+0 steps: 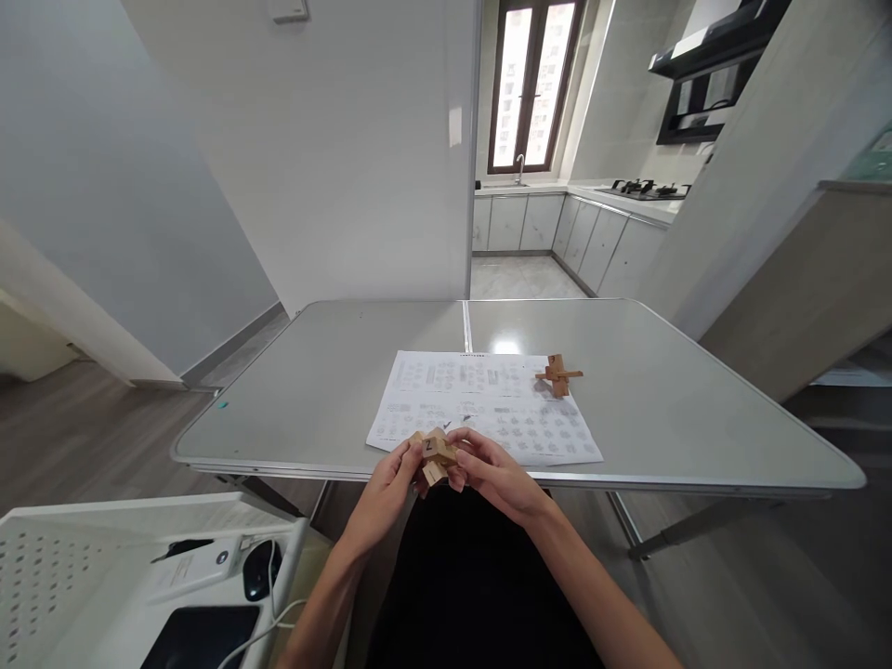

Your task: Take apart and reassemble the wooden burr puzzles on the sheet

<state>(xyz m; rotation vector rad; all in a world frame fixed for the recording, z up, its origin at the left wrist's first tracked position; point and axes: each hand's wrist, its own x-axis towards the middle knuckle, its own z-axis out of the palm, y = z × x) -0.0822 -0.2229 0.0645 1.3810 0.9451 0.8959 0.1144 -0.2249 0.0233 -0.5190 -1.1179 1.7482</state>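
Between my two hands is a light wooden interlocking puzzle (438, 450), with a dark letter like an N or Z on its upper face. My left hand (394, 478) is closed on its left side. On the right, my right hand (496, 472) grips it with thumb and fingers. Both hands are at the table's front edge, over the near side of a printed instruction sheet (480, 409) with many small diagrams. A darker wooden puzzle (558, 376) shaped like a cross rests on the sheet's right edge. Fingers hide parts of the held puzzle.
A grey folding table (662, 409) with a metal rim is in front of me. At lower left, a white basket (104, 516) holds a white box (195, 569), a black mouse (263, 569), a black flat item (199, 639) and a cable. A small green scrap (222, 405) lies on the table's left.
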